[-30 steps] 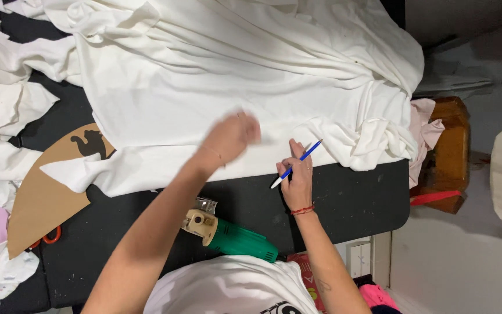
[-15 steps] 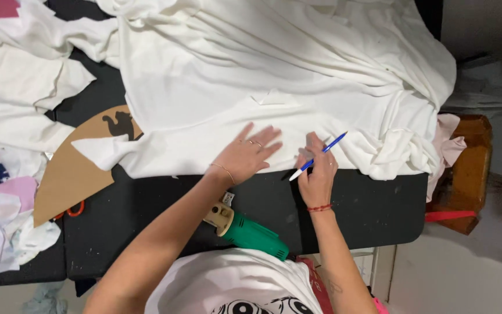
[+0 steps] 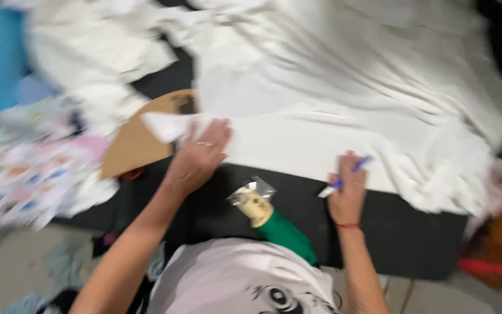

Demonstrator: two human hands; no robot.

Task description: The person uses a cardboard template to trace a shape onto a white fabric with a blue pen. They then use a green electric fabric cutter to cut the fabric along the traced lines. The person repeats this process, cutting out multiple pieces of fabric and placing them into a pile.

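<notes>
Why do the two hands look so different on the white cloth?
The left hand lies flat and open, fingers spread on the white cloth, holding nothing. The right hand is curled around a blue and white pen, and its wrist has a red band. Both rest at the cloth's near edge.

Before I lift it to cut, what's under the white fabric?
Under the white fabric: the black table and part of a brown cardboard template. The left hand presses its edge. Anything else beneath is covered.
</notes>
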